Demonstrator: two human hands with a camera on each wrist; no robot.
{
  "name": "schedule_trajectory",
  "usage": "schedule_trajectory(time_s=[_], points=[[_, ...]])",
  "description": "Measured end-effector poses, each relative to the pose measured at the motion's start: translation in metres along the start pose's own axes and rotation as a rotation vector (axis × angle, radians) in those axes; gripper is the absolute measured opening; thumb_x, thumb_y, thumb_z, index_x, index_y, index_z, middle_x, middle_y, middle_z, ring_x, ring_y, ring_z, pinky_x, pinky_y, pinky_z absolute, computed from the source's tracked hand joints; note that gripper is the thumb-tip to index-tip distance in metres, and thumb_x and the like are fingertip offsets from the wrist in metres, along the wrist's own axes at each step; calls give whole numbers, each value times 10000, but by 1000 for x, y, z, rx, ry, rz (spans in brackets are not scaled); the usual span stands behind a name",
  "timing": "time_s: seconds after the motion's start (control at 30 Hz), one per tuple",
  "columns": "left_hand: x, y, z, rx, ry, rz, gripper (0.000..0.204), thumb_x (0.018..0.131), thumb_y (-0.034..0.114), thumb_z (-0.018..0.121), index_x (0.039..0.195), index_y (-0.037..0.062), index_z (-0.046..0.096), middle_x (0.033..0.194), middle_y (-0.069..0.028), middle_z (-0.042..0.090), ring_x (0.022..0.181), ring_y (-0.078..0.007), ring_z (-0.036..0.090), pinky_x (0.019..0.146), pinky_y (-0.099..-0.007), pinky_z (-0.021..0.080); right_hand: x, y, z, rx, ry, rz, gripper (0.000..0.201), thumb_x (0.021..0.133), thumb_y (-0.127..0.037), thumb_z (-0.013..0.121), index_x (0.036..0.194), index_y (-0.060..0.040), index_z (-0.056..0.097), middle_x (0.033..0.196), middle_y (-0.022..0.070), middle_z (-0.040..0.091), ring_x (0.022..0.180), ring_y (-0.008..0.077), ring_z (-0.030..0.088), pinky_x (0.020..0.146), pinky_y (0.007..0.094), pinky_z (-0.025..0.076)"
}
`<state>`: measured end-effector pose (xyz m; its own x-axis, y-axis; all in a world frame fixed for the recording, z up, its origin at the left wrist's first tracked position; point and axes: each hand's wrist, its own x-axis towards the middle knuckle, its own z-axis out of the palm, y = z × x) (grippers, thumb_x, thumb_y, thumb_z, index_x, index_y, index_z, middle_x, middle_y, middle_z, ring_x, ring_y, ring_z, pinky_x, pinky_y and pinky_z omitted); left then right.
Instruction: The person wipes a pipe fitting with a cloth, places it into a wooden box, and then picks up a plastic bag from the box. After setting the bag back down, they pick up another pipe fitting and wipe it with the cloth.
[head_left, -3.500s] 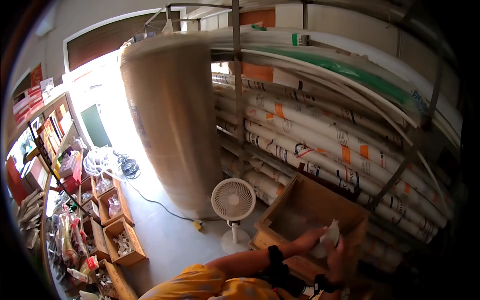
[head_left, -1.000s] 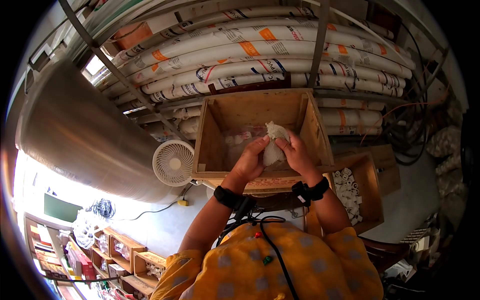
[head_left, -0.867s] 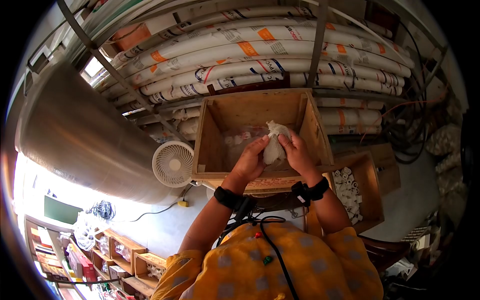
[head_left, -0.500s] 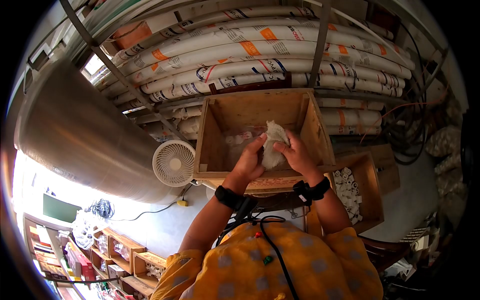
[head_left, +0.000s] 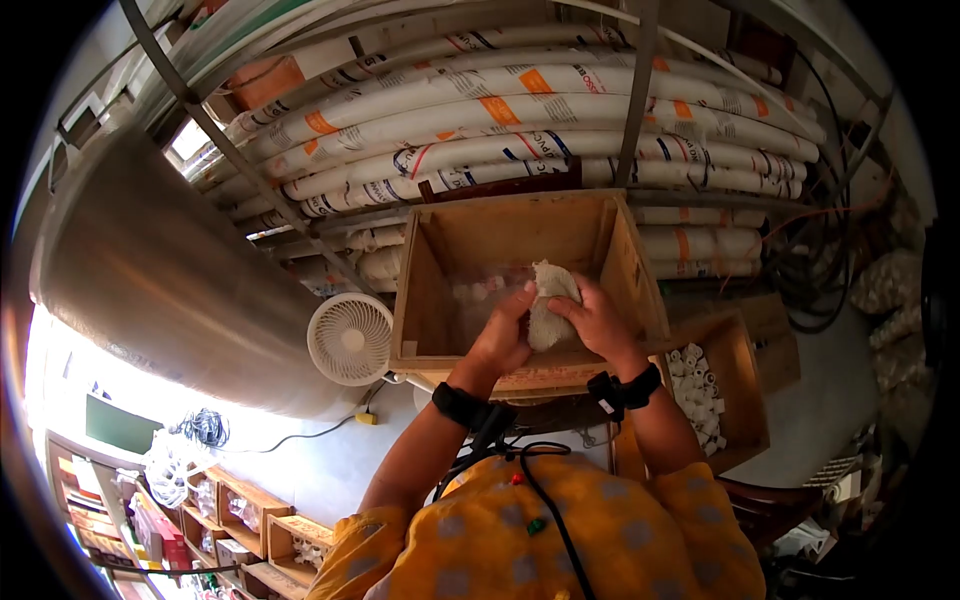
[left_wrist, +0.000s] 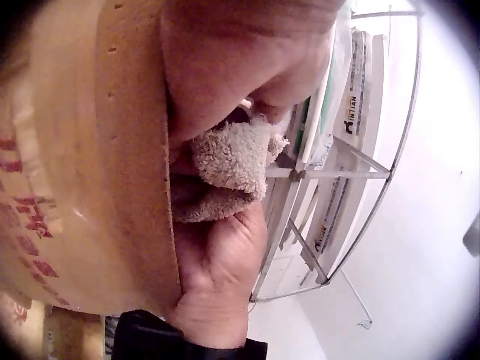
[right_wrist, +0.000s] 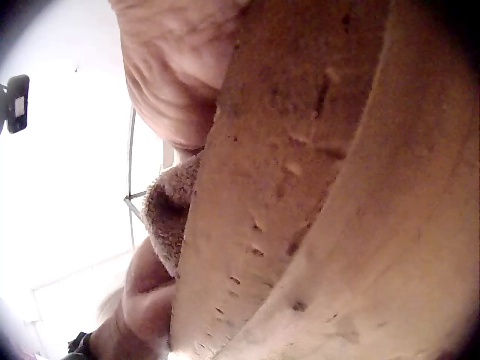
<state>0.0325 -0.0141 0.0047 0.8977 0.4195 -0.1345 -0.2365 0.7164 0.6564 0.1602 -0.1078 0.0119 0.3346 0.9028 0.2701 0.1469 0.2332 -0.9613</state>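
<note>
— While you lean over it, what hems you in?
— Pipes (head_left: pixel 520 110) stack behind, a big roll (head_left: pixel 150 270) stands on your left, and the wooden crate (head_left: pixel 425 270) sits open-topped with room inside.
— And lower down?
— A fan (head_left: pixel 351 338) on the floor, and a crate of white fittings (head_left: pixel 695 385) to your right.
— My hands?
— Your left hand (head_left: pixel 500 335) and right hand (head_left: pixel 595 325) both grip the cloth (head_left: pixel 545 300) over the crate's front edge, slightly lower in the frame than half a second ago.

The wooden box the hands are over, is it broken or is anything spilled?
Nothing stands out. The open wooden crate looks whole, and both hands hold a bunched off-white towel cloth above it.
</note>
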Motion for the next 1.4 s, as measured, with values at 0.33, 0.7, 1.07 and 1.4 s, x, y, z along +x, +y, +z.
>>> schedule_trajectory(time_s=[0.33,0.7,1.07,1.4], points=[[0,-2,0,30,2,12,356,956,291,429,1207,43,475,1166,-85,549,1055,-204,543,929,-354,435,-2,17,-2,54,59,12,402,885,-217,608,1204,3,501,1039,78,621,946,135,554,840,277,440],[2,-3,-8,-31,4,40,291,952,255,431,1139,45,505,1113,-87,567,998,-210,571,905,-347,457,-1,5,2,-36,-20,-26,403,882,-214,607,1201,5,493,1067,83,602,954,135,543,846,282,436],[2,-10,-5,494,51,166,256,930,227,529,1072,17,564,805,39,551,660,-29,453,565,-189,366,-5,13,-4,-62,32,28,361,934,-217,527,1210,11,483,1052,82,616,936,143,558,824,288,446],[2,-8,-18,288,29,143,292,967,228,436,1099,-5,552,979,-31,596,848,-95,536,755,-243,432,-2,9,2,10,-81,31,420,920,-232,551,1264,-11,453,1153,88,566,1035,147,518,895,284,412]])
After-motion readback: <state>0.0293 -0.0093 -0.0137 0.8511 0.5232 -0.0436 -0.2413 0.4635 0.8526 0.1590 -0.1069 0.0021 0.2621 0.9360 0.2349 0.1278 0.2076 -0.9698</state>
